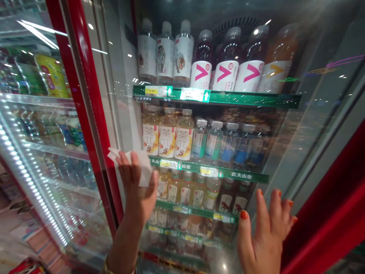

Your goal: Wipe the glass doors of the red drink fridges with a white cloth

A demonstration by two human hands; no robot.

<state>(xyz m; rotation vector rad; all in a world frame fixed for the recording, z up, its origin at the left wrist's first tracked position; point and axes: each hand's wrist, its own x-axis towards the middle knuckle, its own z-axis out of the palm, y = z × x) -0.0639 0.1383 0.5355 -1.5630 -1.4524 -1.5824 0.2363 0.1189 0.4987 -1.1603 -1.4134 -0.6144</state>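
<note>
- At the cooler's glass door (308, 133), the left hand (134, 190) holds a folded white tissue (144, 167) to the pane, fingers closed on it.
- Beside it, the right hand (265, 232) lies open, fingers spread on the glass.
- Behind the shut door, bottled tea (167, 137) stands shelved.

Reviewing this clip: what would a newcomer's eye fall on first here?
The two hands at the bottom stand out: the left hand holds a white tissue up at the red-framed glass door, and the right hand, with orange nails, is spread open near the bottom right. Behind the glass, rows of bottles fill the shelves, with pink-marked bottles on the top shelf.
</note>
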